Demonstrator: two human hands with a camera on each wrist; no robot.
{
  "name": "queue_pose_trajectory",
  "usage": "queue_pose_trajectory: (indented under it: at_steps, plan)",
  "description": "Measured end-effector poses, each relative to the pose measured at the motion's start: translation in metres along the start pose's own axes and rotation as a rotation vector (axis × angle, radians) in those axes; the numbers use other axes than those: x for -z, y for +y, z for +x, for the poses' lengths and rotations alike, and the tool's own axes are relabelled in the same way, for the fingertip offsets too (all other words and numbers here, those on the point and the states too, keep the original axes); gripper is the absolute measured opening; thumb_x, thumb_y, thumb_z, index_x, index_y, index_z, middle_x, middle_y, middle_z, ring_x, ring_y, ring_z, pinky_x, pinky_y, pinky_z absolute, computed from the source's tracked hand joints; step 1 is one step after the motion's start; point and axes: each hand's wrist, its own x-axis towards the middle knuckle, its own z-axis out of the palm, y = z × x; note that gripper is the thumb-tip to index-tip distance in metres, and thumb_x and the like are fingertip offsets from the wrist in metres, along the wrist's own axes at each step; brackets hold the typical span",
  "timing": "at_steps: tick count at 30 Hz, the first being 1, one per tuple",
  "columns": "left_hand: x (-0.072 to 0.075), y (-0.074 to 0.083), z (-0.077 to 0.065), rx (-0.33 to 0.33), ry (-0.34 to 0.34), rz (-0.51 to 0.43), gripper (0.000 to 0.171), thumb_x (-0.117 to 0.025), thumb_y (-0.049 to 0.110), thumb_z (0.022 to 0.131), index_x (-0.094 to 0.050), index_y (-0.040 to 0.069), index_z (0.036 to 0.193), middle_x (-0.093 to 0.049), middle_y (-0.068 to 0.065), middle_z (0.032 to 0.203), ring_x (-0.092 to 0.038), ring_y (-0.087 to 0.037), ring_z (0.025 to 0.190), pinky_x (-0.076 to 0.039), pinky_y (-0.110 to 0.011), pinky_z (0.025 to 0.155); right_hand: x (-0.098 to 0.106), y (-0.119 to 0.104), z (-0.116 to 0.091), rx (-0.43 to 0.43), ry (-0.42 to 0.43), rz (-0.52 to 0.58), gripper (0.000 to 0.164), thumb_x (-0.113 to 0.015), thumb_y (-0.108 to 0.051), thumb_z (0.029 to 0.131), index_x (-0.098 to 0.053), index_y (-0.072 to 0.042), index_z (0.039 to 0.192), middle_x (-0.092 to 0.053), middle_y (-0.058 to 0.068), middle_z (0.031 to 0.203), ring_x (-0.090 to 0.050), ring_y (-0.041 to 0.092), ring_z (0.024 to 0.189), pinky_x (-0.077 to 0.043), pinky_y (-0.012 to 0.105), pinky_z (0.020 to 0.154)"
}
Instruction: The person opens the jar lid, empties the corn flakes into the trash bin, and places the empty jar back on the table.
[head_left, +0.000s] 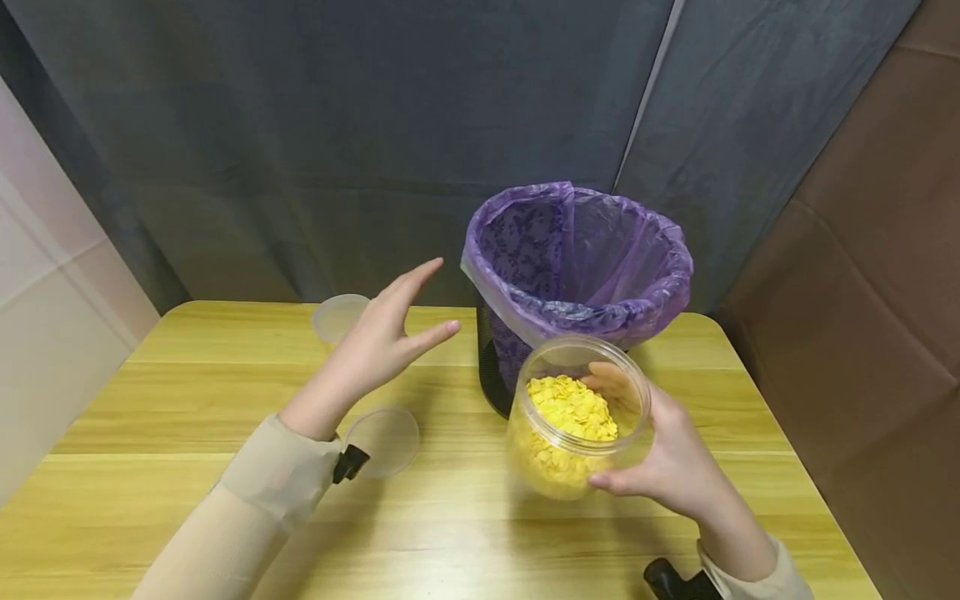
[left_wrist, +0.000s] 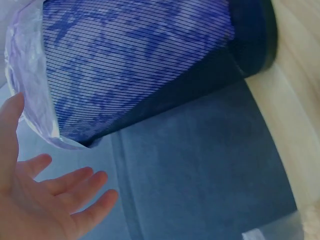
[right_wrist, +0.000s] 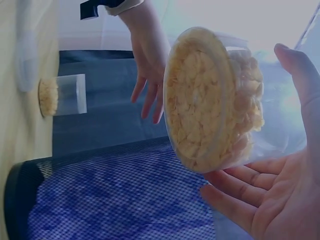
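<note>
My right hand point(head_left: 675, 450) grips a clear plastic jar point(head_left: 517, 450) around its side. Yellow flakes point(head_left: 573, 408) that look like corn flakes fill its lower part; the jar's open mouth tilts toward the head camera. From the right wrist view, the jar's flake-covered base point(right_wrist: 195, 100) shows, held off the table. My left hand point(head_left: 367, 342) hovers left of a black mesh bin point(head_left: 491, 358) with its fingers spread, holding nothing. A purple bag point(head_left: 577, 312) lines that bin and folds over its rim. The jar is in front of the bin, apart from the table.
A clear round lid point(head_left: 384, 442) lies on the wooden table point(head_left: 187, 400) beneath the left wrist. Behind the left hand stands a smaller clear container point(right_wrist: 72, 95) with flakes at its bottom. Grey curtain point(head_left: 337, 150) hangs behind; brown cloth point(head_left: 862, 292) borders the right side.
</note>
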Motion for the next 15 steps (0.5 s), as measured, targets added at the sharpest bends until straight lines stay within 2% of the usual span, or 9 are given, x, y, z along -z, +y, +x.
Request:
queue_pose_trajectory:
  at_steps: [5, 15]
  plan:
    - [0.001, 0.009, 0.010, -0.001, 0.020, -0.027, 0.079, -0.062, 0.050, 0.089, -0.025, 0.022, 0.152, -0.028, -0.001, 0.154, -0.029, -0.023, 0.138, -0.028, -0.048, 0.108, 0.006, -0.006, 0.001, -0.007, 0.031, 0.015, 0.096, -0.089, -0.003, 0.051, -0.047, -0.001, 0.137, -0.060, 0.013, 0.123, -0.054, 0.018, 0.116, -0.038, 0.026, 0.100]
    - [-0.001, 0.020, 0.029, -0.012, 0.038, -0.103, 0.080, -0.069, 0.048, 0.085, -0.030, 0.024, 0.150, -0.032, 0.000, 0.152, -0.032, -0.021, 0.136, -0.030, -0.046, 0.107, 0.022, -0.013, 0.006, 0.053, 0.119, -0.032, 0.094, -0.086, 0.001, 0.050, -0.048, 0.000, 0.136, -0.061, 0.014, 0.121, -0.056, 0.016, 0.112, -0.041, 0.024, 0.097]
